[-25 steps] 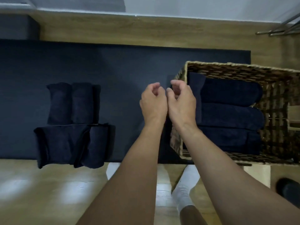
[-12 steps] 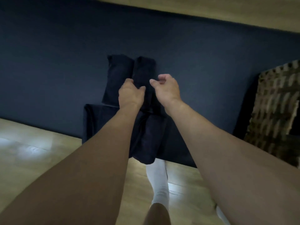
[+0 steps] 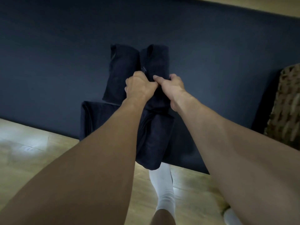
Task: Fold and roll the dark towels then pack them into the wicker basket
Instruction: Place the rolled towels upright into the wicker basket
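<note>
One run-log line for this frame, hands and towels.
phase: grasp | left grip: holds right rolled towel | right grip: holds same towel | left rolled towel: alongside | wicker basket: far right edge

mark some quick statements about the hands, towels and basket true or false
1. The left hand and the right hand both grip the right rolled towel. True.
2. The wicker basket sits at the left edge of the view. False: it is at the right edge.
3. The left rolled towel lies beside the gripped one on the dark mat. True.
4. The person's socks are black. False: they are white.
</note>
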The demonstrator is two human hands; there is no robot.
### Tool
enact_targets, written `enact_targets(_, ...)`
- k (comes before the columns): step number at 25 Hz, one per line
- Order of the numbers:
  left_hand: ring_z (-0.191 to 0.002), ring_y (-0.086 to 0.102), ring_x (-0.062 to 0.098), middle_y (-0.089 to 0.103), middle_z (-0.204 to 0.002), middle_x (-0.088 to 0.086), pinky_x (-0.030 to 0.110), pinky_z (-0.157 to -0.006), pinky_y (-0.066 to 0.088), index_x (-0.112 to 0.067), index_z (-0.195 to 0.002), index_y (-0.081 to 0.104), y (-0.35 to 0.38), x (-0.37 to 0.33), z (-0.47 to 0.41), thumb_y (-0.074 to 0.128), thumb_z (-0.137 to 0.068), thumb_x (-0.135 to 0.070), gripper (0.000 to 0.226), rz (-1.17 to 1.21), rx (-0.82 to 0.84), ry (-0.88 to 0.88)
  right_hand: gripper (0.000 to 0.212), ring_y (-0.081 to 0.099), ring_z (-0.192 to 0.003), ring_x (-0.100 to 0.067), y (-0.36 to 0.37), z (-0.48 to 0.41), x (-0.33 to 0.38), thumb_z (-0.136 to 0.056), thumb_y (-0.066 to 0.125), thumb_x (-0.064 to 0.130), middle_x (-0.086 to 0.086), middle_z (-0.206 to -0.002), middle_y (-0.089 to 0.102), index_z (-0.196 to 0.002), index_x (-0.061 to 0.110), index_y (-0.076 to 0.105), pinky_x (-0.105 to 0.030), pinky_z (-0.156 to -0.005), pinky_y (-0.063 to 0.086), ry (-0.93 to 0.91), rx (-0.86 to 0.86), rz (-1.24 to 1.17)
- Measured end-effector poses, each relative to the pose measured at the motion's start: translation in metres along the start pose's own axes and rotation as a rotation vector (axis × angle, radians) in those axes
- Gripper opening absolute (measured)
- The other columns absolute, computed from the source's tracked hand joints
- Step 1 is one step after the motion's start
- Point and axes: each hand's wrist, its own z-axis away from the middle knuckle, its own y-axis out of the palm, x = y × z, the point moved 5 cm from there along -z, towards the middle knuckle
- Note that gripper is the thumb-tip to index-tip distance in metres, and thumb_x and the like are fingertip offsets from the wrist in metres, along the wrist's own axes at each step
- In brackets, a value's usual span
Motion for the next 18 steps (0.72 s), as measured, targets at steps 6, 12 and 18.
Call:
enact_targets(6,-0.098,0.065,0.013,0.064,-0.094,-0.012,0.031,-0.09,0.055,-0.025,-0.116,0.062,0.006,-0.062,0.067,0.075,-0.08,-0.034,0.04,0.454,0.106,0.018,0.06,0.064,-0.099,-0.017,-0.083,0.059,0.036,-0.08,0.075,0.04,-0.002,-0.116,0.062,-0.126,0.012,0.047,-0.035,-0.084,0.057,-0.086,-0.11,-0.085)
enact_targets(12,-0.089,0.069,0.014,0.072,-0.096,-0.001,0.034,-0.077,0.058,-0.034,-0.105,0.053,0.035,-0.182,0.181,0.069,-0.081,-0.038,0.029,0.516,0.106,0.194,0.043,0.067,-0.09,-0.012,-0.228,0.156,0.072,-0.08,0.075,0.041,0.006,-0.102,0.064,-0.106,0.025,0.046,-0.04,-0.081,0.059,-0.198,-0.255,-0.197)
enact_targets(18,-0.085,0.07,0.013,0.072,-0.094,-0.002,0.038,-0.076,0.06,-0.028,-0.112,0.055,0.121,-0.281,0.297,0.066,-0.085,-0.033,0.03,0.506,0.235,0.333,0.046,0.063,-0.09,-0.006,-0.391,0.228,0.051,-0.081,0.075,0.039,0.012,-0.101,0.061,-0.114,0.029,0.044,-0.032,-0.079,0.057,-0.219,-0.413,-0.192)
